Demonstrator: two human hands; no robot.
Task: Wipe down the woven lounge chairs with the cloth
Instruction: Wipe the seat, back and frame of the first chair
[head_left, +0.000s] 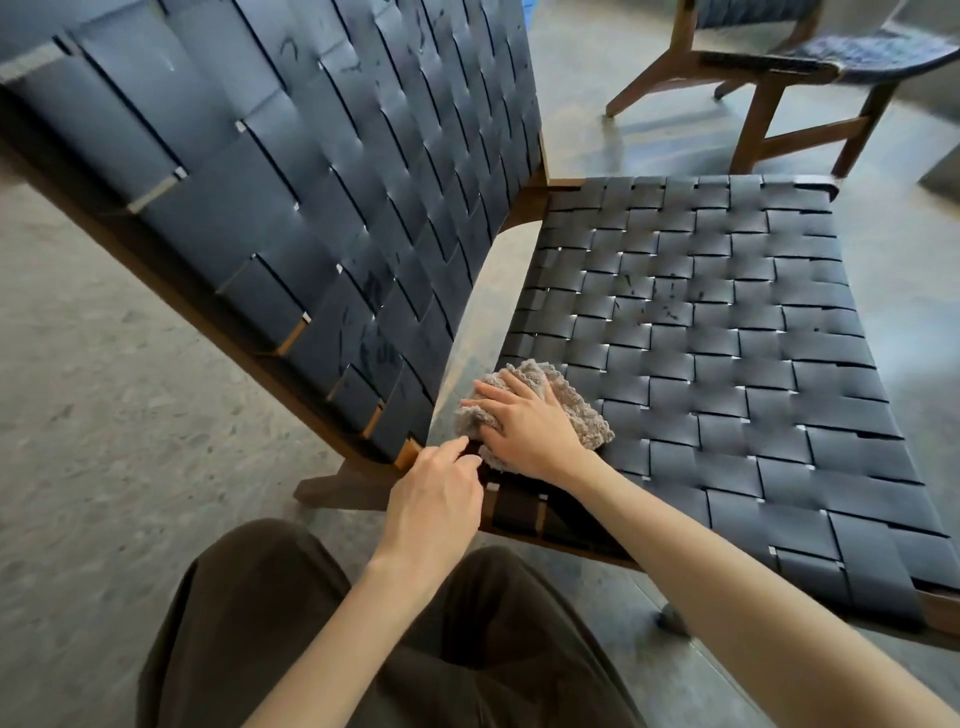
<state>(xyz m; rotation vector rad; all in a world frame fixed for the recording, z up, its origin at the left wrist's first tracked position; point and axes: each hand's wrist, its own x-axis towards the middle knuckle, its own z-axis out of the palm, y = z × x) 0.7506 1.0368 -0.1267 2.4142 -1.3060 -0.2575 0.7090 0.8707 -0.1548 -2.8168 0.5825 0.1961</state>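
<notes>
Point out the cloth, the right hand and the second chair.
cloth (584, 415): head view, fluffy edge beside the hand.
right hand (524, 422): head view, back of hand.
second chair (872, 52): head view, woven seat.

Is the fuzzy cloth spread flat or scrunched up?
Scrunched up: the cloth bunches in lumpy folds under the right hand on the woven seat.

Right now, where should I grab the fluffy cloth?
Probably pinch the cloth by its bunched edge toward the middle of the seat, coming from the right. That rim sticks out past the right hand pressing flat on it, and the backrest crowds the other side.
</notes>
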